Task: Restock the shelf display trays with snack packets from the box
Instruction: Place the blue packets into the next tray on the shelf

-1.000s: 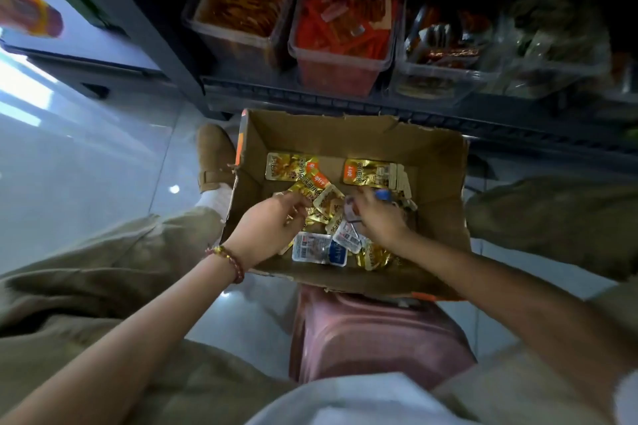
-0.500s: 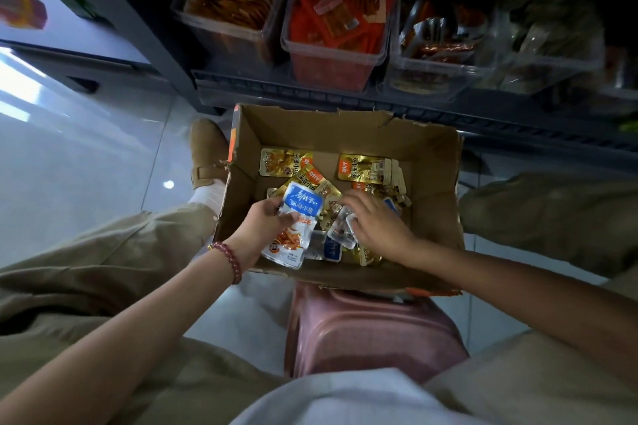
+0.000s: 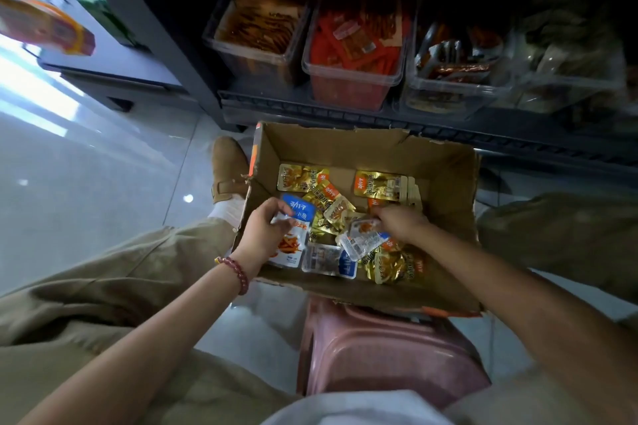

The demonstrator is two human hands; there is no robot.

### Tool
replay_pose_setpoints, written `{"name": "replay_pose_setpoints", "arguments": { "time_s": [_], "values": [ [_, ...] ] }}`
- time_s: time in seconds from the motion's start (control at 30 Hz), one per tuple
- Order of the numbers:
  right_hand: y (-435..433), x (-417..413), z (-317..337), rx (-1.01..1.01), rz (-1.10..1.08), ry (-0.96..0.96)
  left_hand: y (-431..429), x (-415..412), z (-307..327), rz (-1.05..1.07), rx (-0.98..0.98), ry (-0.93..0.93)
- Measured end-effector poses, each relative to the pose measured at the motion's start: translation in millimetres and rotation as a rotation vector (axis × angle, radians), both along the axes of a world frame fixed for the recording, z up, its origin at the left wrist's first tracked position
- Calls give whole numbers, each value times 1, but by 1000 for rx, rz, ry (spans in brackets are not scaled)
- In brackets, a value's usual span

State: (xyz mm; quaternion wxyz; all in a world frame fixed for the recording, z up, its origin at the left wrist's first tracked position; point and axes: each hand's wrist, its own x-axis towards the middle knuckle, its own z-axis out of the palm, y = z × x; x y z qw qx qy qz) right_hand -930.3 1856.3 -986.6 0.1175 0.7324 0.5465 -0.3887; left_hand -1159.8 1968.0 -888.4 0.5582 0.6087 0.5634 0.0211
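Note:
An open cardboard box (image 3: 445, 162) sits on a pink stool in front of me, holding several gold and blue-and-white snack packets (image 3: 379, 185). My left hand (image 3: 264, 229) grips a blue-and-white packet (image 3: 293, 235) at the box's left side. Over the middle of the box, my right hand (image 3: 400, 221) pinches a small clear-and-white packet (image 3: 362, 240). Clear display trays stand on the low dark shelf beyond the box: an orange-brown one (image 3: 255, 62), a red one (image 3: 348, 90) and a mixed one (image 3: 448, 93).
The pink plastic stool (image 3: 379, 348) carries the box between my knees. A tan shoe (image 3: 226, 166) lies left of the box on the glossy tiled floor (image 3: 86, 183). The dark shelf edge (image 3: 345, 114) runs just behind the box. More trays (image 3: 566, 79) fill the right.
My left hand has lifted a blue-and-white packet out of the pile and holds it at the box's left. My right hand has picked up a small clear packet.

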Motion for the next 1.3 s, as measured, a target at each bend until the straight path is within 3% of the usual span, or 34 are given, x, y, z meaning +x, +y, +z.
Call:
{"name": "replay_pose_setpoints", "arguments": {
  "time_s": [0.07,0.13,0.23,0.37,0.6,0.7,0.87,1.07,1.17,1.23,1.3],
  "values": [
    [17,5,36,158,-170,194,1,1,8,-95,47,23],
    [31,14,82,363,-208,288,4,5,19,-178,104,16],
    [43,21,167,520,-29,455,9,19,50,-213,120,-103],
    [41,21,246,592,183,405,6,47,112,-237,48,-389],
    [42,42,330,1006,-130,615,1,88,201,-420,392,-610],
    [48,50,344,1116,-127,488,6,109,218,-451,523,-661],
    [60,71,358,1166,-313,213,12,139,235,-397,515,-751],
    [64,81,385,1316,-181,-106,16,166,252,-433,568,-779],
    [66,85,393,1242,-185,-252,15,174,258,-427,590,-800],
    [67,86,395,1249,-229,-244,15,182,261,-395,608,-825],
    [68,88,398,1317,-390,-22,15,190,262,-326,645,-865]
  ]
}}
